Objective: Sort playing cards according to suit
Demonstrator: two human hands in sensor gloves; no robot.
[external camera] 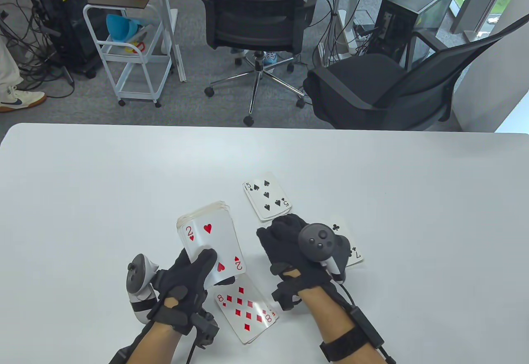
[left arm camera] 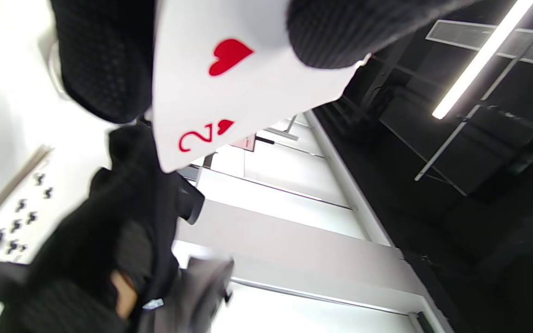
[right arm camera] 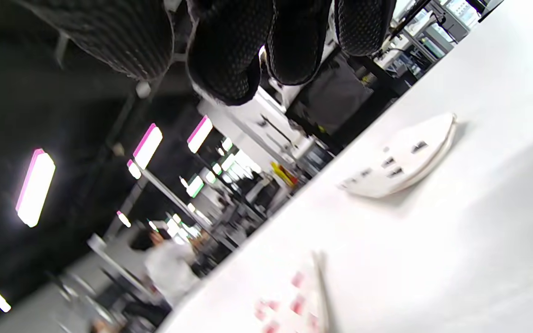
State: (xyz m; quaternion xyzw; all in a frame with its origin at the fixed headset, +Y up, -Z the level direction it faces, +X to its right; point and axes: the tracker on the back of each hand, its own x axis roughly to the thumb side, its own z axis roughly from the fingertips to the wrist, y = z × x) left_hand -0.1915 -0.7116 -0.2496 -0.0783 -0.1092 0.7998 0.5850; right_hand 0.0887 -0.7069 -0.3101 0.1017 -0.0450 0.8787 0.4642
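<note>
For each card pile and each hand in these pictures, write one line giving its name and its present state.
Deck with 2 of hearts on top: face up, gripped in the left hand, off the table.
8 of diamonds pile: face up, flat on the table.
5 of spades pile: face up, flat.
7 of clubs pile: face up, partly hidden under the right hand.
Right hand: empty, fingers loosely curled.

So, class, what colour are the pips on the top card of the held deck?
Red hearts on the top card, clearest in the table view.

The table view looks down from above the person onto the table (external camera: 103,182), facing the chairs (external camera: 256,20). Both wrist views sit close and steeply tilted — the left shares the two of hearts (left arm camera: 229,88), the right the spade pile (right arm camera: 400,162).
</note>
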